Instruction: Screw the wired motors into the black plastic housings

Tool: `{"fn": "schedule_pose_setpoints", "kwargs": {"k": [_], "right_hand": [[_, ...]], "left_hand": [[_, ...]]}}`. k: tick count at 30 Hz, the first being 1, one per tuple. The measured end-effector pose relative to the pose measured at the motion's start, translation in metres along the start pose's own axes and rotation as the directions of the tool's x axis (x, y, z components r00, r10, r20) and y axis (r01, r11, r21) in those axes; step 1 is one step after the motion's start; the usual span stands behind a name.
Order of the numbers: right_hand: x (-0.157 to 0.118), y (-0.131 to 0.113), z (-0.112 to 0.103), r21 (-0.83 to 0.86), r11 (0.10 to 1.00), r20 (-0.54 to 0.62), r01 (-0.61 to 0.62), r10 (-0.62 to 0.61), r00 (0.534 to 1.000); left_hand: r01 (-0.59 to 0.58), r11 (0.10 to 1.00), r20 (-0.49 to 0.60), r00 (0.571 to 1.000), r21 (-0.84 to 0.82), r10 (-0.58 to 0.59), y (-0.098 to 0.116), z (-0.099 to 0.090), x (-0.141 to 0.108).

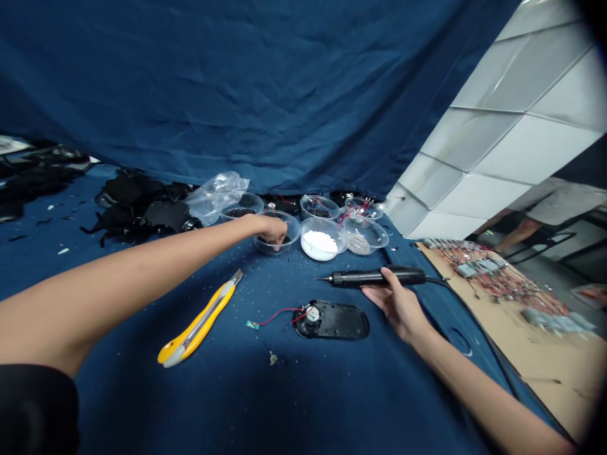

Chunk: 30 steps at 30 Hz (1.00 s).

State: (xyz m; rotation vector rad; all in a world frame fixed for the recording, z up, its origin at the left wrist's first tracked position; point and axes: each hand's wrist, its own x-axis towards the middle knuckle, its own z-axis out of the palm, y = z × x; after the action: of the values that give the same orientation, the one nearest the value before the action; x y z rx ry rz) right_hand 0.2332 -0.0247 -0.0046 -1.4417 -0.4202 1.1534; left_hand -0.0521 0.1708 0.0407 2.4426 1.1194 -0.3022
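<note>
My left hand (274, 230) reaches into a clear round tub (293, 231) of small dark parts; its fingers are pressed together, and what they hold is hidden. In my right hand (398, 306) lies a black electric screwdriver (365, 277), its tip pointing left and its cable trailing right. Below the screwdriver, an oval black plastic shell (344, 321) rests on the blue cloth. A round white-faced speaker (312, 314) sits at its left end, with red wires leading out to a small green circuit board (253, 325).
A yellow utility knife (199, 323) lies left of the shell. Other tubs hold white pieces (320, 242), greyish bits (359, 244) and dark parts. Black parts (137, 202) and a plastic bag (217, 196) are at back left. Wired components (502, 272) cover a board at right, near a person's legs.
</note>
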Motion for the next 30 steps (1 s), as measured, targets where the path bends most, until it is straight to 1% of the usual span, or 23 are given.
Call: {"fn": "schedule_pose_setpoints", "kwargs": {"k": [1,2,4,6,7,8,9,11,12,13,14,15,16,18,20,22,27,30], "right_hand": [[-0.002,0.004,0.001,0.047,0.993,-0.013,0.11,-0.11,0.994],[-0.004,0.007,0.003,0.078,0.972,-0.048,0.222,-0.219,0.975],[-0.007,0.009,0.007,0.108,0.902,-0.158,0.417,-0.399,0.903],[-0.01,0.002,0.013,0.149,0.807,-0.291,0.572,-0.517,0.805],[-0.013,-0.004,0.016,0.194,0.759,-0.336,0.622,-0.544,0.769],[-0.016,-0.013,0.02,0.255,0.713,-0.368,0.653,-0.553,0.748],[-0.02,-0.022,0.025,0.319,0.692,-0.363,0.648,-0.542,0.758],[-0.029,-0.039,0.033,0.417,0.679,-0.379,0.604,-0.474,0.795],[-0.035,-0.046,0.036,0.462,0.687,-0.376,0.561,-0.421,0.826],[-0.04,-0.05,0.039,0.499,0.699,-0.361,0.512,-0.37,0.856],[-0.045,-0.052,0.042,0.531,0.712,-0.337,0.46,-0.32,0.885],[-0.049,-0.051,0.044,0.556,0.723,-0.306,0.41,-0.28,0.91],[-0.053,-0.048,0.046,0.574,0.733,-0.273,0.366,-0.25,0.929],[-0.059,-0.04,0.049,0.596,0.745,-0.217,0.3,-0.21,0.953],[-0.063,-0.031,0.052,0.605,0.754,-0.176,0.256,-0.187,0.967],[-0.065,-0.024,0.053,0.605,0.762,-0.154,0.232,-0.174,0.973],[-0.065,-0.019,0.054,0.593,0.769,-0.154,0.236,-0.18,0.972],[-0.064,-0.018,0.054,0.592,0.77,-0.159,0.238,-0.179,0.971]], "left_hand": [[-0.002,1.0,-0.009,1.0,-0.003,0.002,-0.002,0.0,0.001],[-0.01,1.0,-0.026,1.0,-0.011,0.01,-0.004,-0.001,0.001],[-0.036,0.999,-0.092,0.995,-0.034,0.033,-0.003,-0.005,-0.005],[-0.064,0.996,-0.201,0.978,-0.057,0.051,0.004,-0.009,-0.017],[-0.075,0.995,-0.273,0.961,-0.066,0.054,0.011,-0.01,-0.025],[-0.082,0.994,-0.351,0.935,-0.072,0.051,0.02,-0.01,-0.034],[-0.084,0.994,-0.43,0.902,-0.075,0.044,0.031,-0.007,-0.044],[-0.092,0.993,-0.59,0.807,-0.078,0.028,0.06,0.006,-0.066],[-0.102,0.992,-0.66,0.75,-0.076,0.026,0.076,0.016,-0.076],[-0.171,0.982,-0.76,0.647,-0.08,0.051,0.092,0.029,-0.086],[-0.241,0.968,-0.807,0.584,-0.069,0.088,0.107,0.042,-0.094],[-0.285,0.957,-0.827,0.549,-0.055,0.116,0.121,0.056,-0.101],[-0.313,0.948,-0.836,0.534,-0.056,0.127,0.133,0.07,-0.107],[-0.342,0.934,-0.844,0.528,-0.109,0.095,0.151,0.091,-0.115],[-0.365,0.916,-0.849,0.525,-0.167,0.054,0.16,0.104,-0.119],[-0.389,0.896,-0.855,0.518,-0.214,0.021,0.164,0.109,-0.121],[-0.407,0.862,-0.864,0.5,-0.302,-0.066,0.164,0.111,-0.124],[-0.407,0.855,-0.858,0.508,-0.321,-0.08,0.163,0.113,-0.124]]}}
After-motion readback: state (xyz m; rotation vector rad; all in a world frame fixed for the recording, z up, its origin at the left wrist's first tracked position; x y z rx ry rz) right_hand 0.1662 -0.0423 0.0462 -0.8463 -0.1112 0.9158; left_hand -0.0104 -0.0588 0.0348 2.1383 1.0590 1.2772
